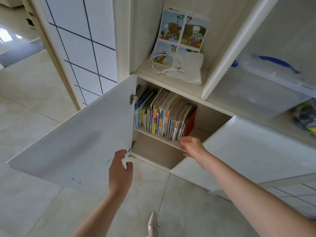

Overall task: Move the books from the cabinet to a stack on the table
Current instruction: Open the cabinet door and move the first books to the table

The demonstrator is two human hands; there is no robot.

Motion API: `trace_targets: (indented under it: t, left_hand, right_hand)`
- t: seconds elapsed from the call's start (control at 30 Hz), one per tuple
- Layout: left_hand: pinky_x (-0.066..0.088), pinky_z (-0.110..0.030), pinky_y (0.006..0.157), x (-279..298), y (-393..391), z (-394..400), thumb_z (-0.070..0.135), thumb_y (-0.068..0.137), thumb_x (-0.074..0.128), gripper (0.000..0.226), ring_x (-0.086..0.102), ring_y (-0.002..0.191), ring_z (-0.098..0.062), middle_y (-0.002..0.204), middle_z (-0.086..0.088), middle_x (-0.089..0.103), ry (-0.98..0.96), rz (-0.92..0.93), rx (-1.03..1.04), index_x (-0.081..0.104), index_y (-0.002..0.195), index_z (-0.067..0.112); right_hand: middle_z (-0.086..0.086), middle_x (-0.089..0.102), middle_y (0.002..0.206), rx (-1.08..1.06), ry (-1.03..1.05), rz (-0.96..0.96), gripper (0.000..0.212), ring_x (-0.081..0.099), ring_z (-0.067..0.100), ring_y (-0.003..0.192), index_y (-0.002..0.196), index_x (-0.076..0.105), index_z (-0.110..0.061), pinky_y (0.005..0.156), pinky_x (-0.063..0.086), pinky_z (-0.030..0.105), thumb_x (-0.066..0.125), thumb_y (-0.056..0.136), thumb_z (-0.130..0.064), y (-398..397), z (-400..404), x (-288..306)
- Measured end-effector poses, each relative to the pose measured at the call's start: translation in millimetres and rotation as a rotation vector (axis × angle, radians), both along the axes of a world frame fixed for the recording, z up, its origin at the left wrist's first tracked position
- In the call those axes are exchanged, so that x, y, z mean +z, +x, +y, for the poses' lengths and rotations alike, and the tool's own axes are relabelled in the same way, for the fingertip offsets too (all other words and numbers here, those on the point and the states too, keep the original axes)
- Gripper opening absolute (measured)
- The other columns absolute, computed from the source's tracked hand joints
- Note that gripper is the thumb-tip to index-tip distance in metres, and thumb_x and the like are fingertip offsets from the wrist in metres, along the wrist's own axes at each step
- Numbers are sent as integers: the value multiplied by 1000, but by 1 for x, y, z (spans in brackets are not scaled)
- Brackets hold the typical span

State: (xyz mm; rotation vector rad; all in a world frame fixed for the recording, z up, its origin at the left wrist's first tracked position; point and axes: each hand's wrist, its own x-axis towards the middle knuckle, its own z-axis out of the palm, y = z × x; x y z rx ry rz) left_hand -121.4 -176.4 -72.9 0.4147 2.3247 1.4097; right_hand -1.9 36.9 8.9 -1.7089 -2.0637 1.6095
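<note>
Reaching toward the shelf edge, the right hand (192,146) has its grip loosely curled and closed on nothing, fingertips just below the lower corners of the books (164,115), seemingly about to draw out the rightmost ones. The left hand (121,170) is at the lower corner of the left door (77,139), thumb and fingers spread around the edge; whether this grip actually pinches the panel I cannot tell, though it looks placed to keep the door swung wide. The right door (248,151) also hangs open.

The books stand upright on the upper shelf of the cabinet (171,89), packed in a row that leans rightward: thin, glossy, brightly coloured spines, with a red cover at the right end. None has left the cabinet yet; no tabletop is in view.

The doors are smooth, white and flat, with metal hinges. In the open shelf above, a picture book (184,28) leans on the back wall beside a coiled white cable (164,64). The floor (34,100) is pale tile.
</note>
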Motion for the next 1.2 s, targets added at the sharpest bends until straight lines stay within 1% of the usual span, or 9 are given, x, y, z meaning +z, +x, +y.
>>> trace_targets:
  t: [0.17,0.3,0.4,0.53,0.73,0.87,0.97,1.03,1.2]
  left_hand:
    - [49,-31,91,-4,-3,93,4,89,54,34,58,109,-19,121,-2,60,-42,97,-189,53,122,14]
    - [42,-20,88,-17,-8,164,5,90,55,33,56,113,-18,122,-3,59,-100,162,-345,55,122,12]
    - [39,-12,80,-31,-12,206,13,94,54,29,56,105,-12,120,3,58,-143,159,-404,55,123,13]
    - [48,-29,88,-55,-19,247,18,93,55,34,59,112,-23,127,-7,57,-183,220,-467,54,126,11]
    - [53,-42,91,-76,-30,285,22,92,56,42,52,121,-28,138,-8,47,-170,392,-481,48,132,12]
    - [55,-41,87,-82,-26,300,21,90,58,42,55,114,-29,135,-11,46,-261,468,-479,50,130,11]
    - [56,-39,81,-84,-19,306,21,82,66,40,59,104,-30,118,-13,56,-363,596,-463,59,119,7]
    - [54,-38,75,-87,-17,308,22,73,73,42,59,97,-30,110,-14,59,-394,680,-464,64,111,6]
    - [52,-39,78,-100,-18,312,23,79,66,43,57,102,-34,118,-17,58,-431,797,-455,61,119,8]
  right_hand:
    - [8,64,110,-18,41,-3,30,60,24,103,123,58,-12,95,50,46,52,94,-19,4,76,-18]
    - [12,60,117,-96,-8,29,32,58,26,108,128,52,-10,96,49,42,51,96,-16,-9,126,-43]
    - [9,57,117,-113,-25,24,36,56,20,99,130,47,-7,88,51,37,52,96,-20,-25,154,-67]
    - [12,57,120,-177,-121,4,45,55,20,92,131,45,-4,56,44,25,54,95,-28,-45,175,-94]
    - [16,57,127,-232,-118,43,52,58,34,112,133,42,-9,77,47,37,60,90,-33,-65,199,-130]
    - [16,57,126,-246,-121,-5,63,58,36,109,135,38,-13,74,50,43,65,86,-40,-75,210,-149]
    - [14,53,132,-272,-158,18,73,55,37,114,140,32,-21,73,53,46,71,80,-38,-76,213,-163]
    - [13,53,133,-289,-197,35,80,56,37,114,141,30,-26,64,55,40,74,76,-41,-75,215,-168]
    - [14,62,121,-283,-218,46,69,63,32,102,134,42,-20,54,55,33,76,76,-37,-70,221,-171]
